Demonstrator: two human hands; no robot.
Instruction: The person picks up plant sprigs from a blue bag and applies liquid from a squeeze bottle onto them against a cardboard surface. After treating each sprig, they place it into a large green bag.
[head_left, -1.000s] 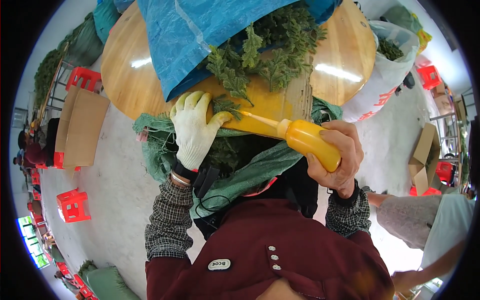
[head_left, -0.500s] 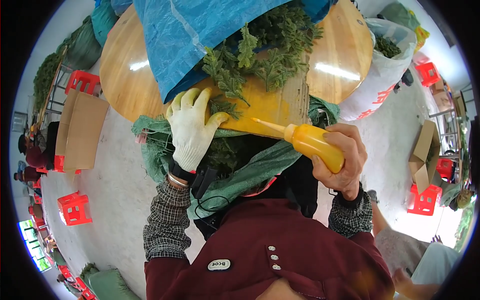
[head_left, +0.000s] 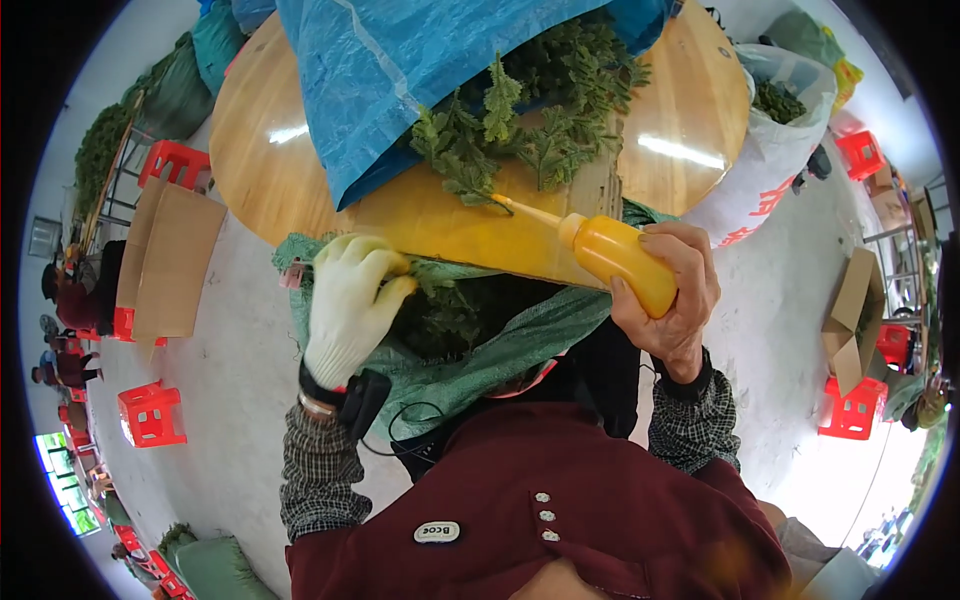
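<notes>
My left hand [head_left: 353, 300], in a white glove with yellowish fingertips, is curled at the cardboard's lower-left edge, apparently pinching a small green sprig [head_left: 425, 275]. My bare right hand [head_left: 676, 300] grips a yellow squeeze bottle [head_left: 620, 255]. Its long nozzle points up-left, the tip by artificial pine branches [head_left: 530, 110] on a yellow-stained cardboard board [head_left: 420, 225]. Beneath the board is an open green woven bag [head_left: 500, 340] with dark foliage inside. A blue tarp [head_left: 370, 60] covers part of the branches.
A round wooden table [head_left: 255, 170] supports the work. A white sack [head_left: 740, 200] of greenery stands at right. Red stools [head_left: 150, 415], cardboard boxes [head_left: 170, 280] and filled green bags [head_left: 215, 560] are around. Seated people [head_left: 75, 300] are at far left; someone's leg [head_left: 775, 520] shows at lower right.
My left hand has moved down-left off the board, its fingers more curled. The sprig formerly by its thumb has left that spot. The bottle has risen slightly. The person at right has mostly left view.
</notes>
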